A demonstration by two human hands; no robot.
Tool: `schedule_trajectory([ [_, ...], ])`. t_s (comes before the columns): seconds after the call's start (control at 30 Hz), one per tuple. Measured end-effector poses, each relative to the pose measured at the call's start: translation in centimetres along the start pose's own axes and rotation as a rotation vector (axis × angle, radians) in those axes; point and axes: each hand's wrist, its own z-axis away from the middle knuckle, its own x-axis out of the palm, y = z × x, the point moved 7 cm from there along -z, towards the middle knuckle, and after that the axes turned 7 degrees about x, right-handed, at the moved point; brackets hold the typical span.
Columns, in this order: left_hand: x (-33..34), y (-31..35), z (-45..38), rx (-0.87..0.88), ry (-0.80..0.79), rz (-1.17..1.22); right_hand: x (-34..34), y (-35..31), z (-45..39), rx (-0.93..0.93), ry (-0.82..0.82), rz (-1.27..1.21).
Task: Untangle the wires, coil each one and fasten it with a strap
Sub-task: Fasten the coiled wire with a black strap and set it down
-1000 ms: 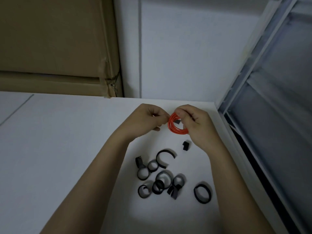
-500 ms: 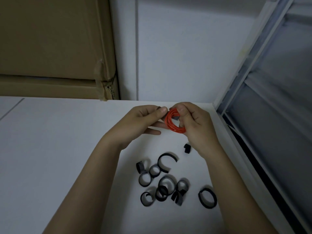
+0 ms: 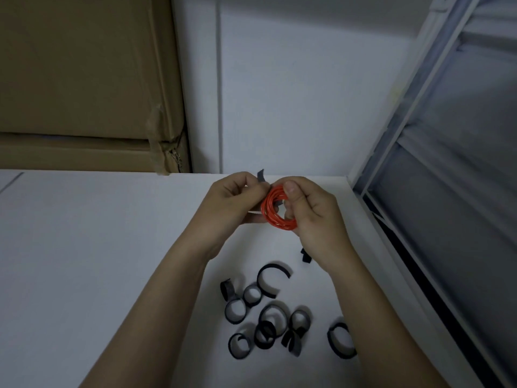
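A cardboard box [image 3: 84,79] stands behind the white table [image 3: 84,261]. Above the table's far edge, the right hand [image 3: 310,211] pinches the red coil [image 3: 275,211], thumb on top; the left hand [image 3: 235,198], just left, pinches a black strap [image 3: 261,175] whose end points up. Its path through the coil is hidden. Spare straps [image 3: 268,317] lie nearer.
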Motion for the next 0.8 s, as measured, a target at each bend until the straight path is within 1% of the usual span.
schedule_trajectory([
  [0.17, -0.7, 0.3, 0.2, -0.026, 0.023, 0.074, 0.2, -0.1, 0.1, -0.007, 0.015, -0.016],
  [0.4, -0.3, 0.8, 0.3, -0.059, -0.126, 0.123, -0.1, -0.6, 0.1, -0.088, 0.109, 0.074],
  [0.5, 0.0, 1.1, 0.3, -0.043, -0.116, 0.132, 0.1, -0.7, 0.2, -0.111, 0.145, 0.058],
  [0.57, -0.2, 1.0, 0.2, -0.035, -0.077, 0.132, 0.4, -0.5, 0.2, -0.092, 0.114, 0.014],
  [0.67, -0.7, 1.1, 0.1, -0.008, -0.016, 0.143, 1.1, 0.2, 0.1, 0.000, -0.041, -0.115],
  [0.7, -0.9, 1.1, 0.1, 0.001, 0.001, 0.143, 1.3, 0.2, 0.1, 0.005, -0.087, -0.131],
  [0.77, -1.0, 1.3, 0.1, 0.017, 0.025, 0.124, 1.2, 0.0, 0.1, -0.026, -0.130, -0.089],
  [0.8, -1.0, 1.3, 0.0, 0.021, 0.033, 0.115, 1.0, -0.3, 0.2, -0.052, -0.127, -0.046],
])
